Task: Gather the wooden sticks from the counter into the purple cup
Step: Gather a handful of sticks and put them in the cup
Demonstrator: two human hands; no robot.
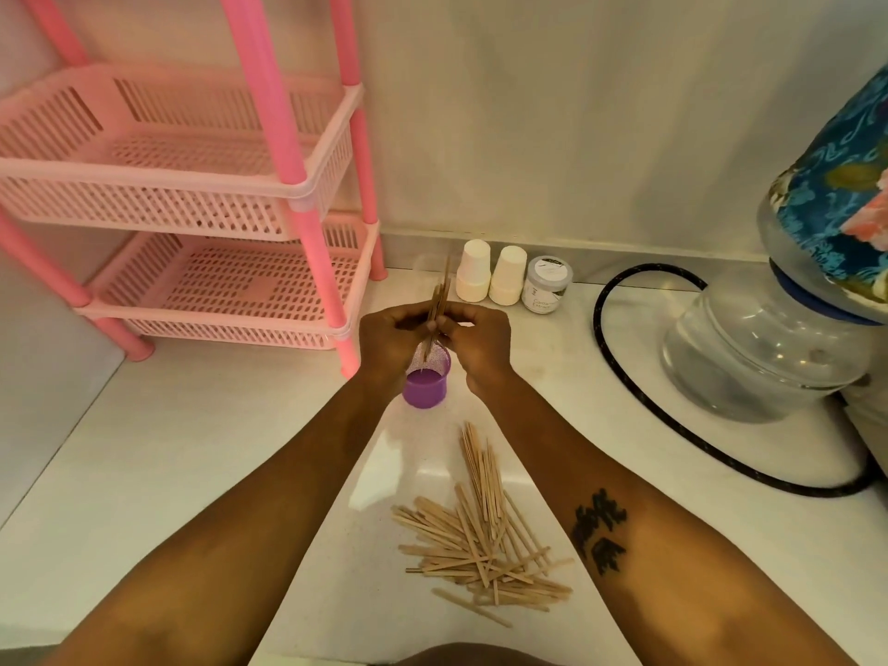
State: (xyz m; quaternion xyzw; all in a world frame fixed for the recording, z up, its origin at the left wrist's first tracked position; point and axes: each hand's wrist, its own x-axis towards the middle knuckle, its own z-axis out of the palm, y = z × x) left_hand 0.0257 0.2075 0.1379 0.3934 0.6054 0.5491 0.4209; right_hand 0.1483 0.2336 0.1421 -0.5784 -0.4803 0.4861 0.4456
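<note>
Your left hand (pixel 390 335) and right hand (pixel 475 336) both grip a small bunch of thin wooden sticks (pixel 438 307) above the little purple plastic cup (pixel 425 384). Keep them straight, lower slowly, then let go. Many pale wooden sticks (pixel 480 535) wait on the white counter (pixel 192 449).

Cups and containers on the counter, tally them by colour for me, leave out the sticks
Purple cup: 1
White cups: 2
Grey-lidded jar: 1
Clear water bottle: 1
Total: 5
</note>
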